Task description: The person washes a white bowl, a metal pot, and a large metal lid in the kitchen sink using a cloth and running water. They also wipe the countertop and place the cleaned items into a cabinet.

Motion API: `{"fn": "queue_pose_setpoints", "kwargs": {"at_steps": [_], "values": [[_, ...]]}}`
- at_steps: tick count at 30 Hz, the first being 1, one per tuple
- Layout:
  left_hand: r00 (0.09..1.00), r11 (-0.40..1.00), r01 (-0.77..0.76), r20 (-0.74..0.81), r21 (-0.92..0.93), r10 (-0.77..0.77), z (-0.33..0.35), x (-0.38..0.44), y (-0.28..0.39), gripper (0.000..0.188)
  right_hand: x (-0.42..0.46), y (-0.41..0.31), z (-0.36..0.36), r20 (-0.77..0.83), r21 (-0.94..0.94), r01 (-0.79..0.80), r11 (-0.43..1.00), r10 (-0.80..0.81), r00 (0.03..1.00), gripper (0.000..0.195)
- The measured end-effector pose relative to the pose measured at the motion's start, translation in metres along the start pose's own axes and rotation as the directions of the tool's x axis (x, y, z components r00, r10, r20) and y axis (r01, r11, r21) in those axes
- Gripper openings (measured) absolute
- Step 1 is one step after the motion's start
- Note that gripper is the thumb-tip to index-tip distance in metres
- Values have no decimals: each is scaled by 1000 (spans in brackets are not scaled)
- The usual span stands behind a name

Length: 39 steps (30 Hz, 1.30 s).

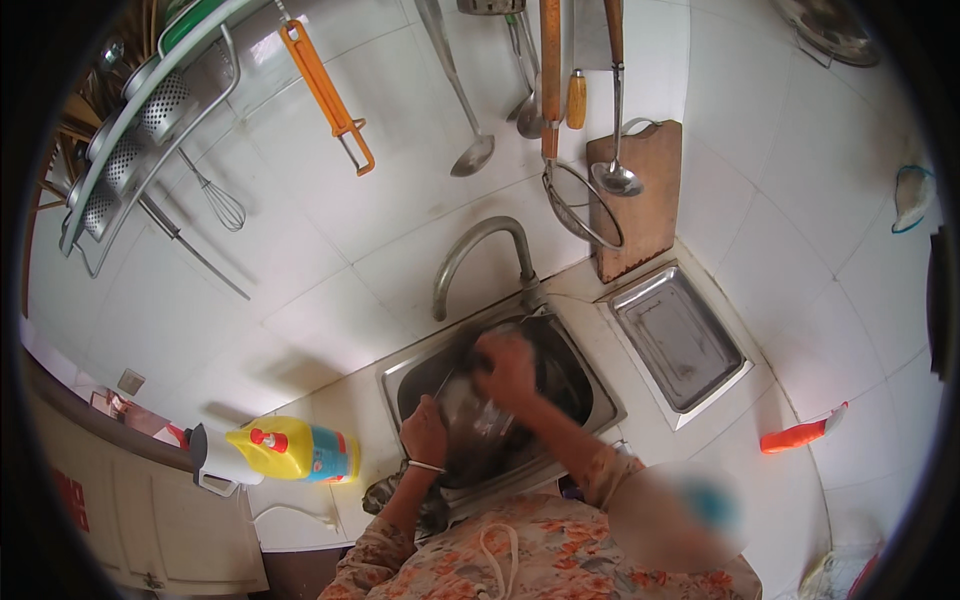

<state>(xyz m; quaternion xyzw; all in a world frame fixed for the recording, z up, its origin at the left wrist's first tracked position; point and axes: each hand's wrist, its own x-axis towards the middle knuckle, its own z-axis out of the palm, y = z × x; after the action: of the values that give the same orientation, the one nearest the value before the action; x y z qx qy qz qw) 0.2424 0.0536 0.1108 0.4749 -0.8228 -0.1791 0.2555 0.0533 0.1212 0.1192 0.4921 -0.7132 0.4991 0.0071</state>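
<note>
Both hands are inside the stainless steel sink (388, 381), under the curved faucet (480, 229). My left hand (425, 433), with a pale bangle on its wrist, grips the near-left edge of a blurred, shiny metal vessel (459, 405), perhaps a pan or lid. My right hand (508, 367) is motion-blurred above the vessel, its fingers curled around a dark pad (469, 346), which looks like a scrubber. My forearm and hands cover parts of the vessel, so its full shape is hidden.
A yellow detergent jug (289, 448) and a white kettle (225, 457) stand left of the sink. Right of it lie a rectangular steel tray (679, 337) and an orange-red bottle (799, 437). A cutting board (637, 199) leans behind; ladles and a strainer (581, 202) hang above.
</note>
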Motion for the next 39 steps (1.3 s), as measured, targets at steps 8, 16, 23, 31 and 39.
{"fn": "queue_pose_setpoints", "kwargs": {"at_steps": [8, 16, 23, 31, 39], "values": [[992, 995, 56, -104, -88, -65, -4, -8, 4, 47, 13, -4, 7, 72, -74, 261, 962, -256, 964, 33], [992, 973, 82, -75, -218, -101, -2, -1, -7, 53, 72, 46, -5, 368, 33, 10, 999, -22, 930, 38], [993, 976, 62, -85, -208, -81, 2, -13, -35, 56, 73, 46, -16, 426, 84, 314, 946, -319, 847, 34], [989, 897, 52, -100, -440, -106, -3, -19, -38, 55, 85, 0, -15, 687, -32, 195, 980, -120, 717, 33], [999, 940, -31, 5, -340, 35, 0, -21, -75, 59, 67, 88, -20, 379, -7, 126, 992, -114, 918, 39]]}}
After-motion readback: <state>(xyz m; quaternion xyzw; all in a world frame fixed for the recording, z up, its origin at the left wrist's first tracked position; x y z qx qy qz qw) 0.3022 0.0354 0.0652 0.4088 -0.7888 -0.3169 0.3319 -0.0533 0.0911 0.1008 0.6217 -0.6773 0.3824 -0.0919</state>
